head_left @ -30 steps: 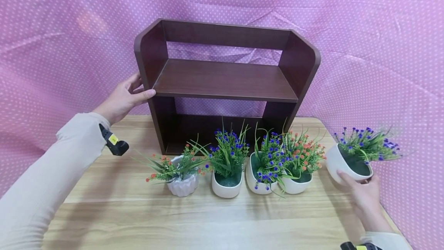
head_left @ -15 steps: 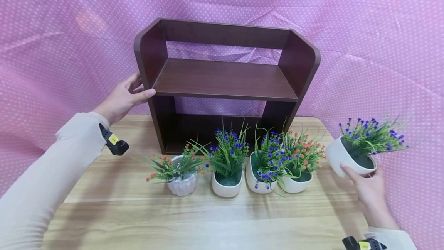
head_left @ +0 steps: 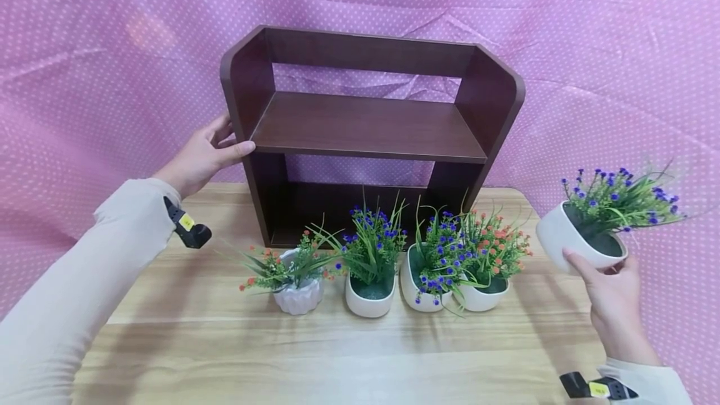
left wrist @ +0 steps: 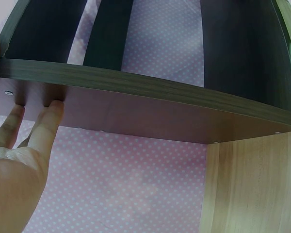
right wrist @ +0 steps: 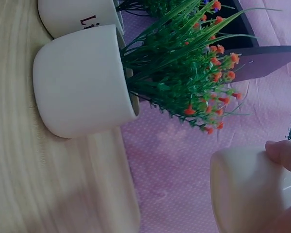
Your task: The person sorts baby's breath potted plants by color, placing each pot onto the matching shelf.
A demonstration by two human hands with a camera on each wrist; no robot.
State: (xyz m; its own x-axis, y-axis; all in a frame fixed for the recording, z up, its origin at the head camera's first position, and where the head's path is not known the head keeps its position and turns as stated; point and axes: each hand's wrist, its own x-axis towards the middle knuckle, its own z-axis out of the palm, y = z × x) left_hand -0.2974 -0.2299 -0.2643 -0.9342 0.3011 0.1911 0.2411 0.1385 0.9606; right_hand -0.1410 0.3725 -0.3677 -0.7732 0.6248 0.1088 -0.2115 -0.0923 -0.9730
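My right hand [head_left: 615, 305] holds a white flowerpot [head_left: 568, 242] with blue flowers and long green leaves, off the table's right side. Its thumb lies on the pot's wall near the rim, and the pot tilts to the right. In the right wrist view the pot [right wrist: 247, 187] hangs apart from the tabletop. My left hand [head_left: 199, 155] grips the left side panel of a dark brown two-tier shelf [head_left: 365, 127]. Its thumb is at the panel's front edge, while its fingers [left wrist: 46, 128] press the outer face in the left wrist view. Both shelf tiers show bare boards.
Several potted plants line the table [head_left: 337, 361] before the shelf: a ribbed white pot [head_left: 299, 299], two blue-flowered pots [head_left: 368, 305] and an orange-flowered pot [head_left: 482, 299]. Pink dotted cloth [head_left: 607, 80] hangs behind and at the sides.
My right hand has lifted the blue-flowered pot up and to the right. The left hand stays on the shelf panel, and the view has shifted slightly.
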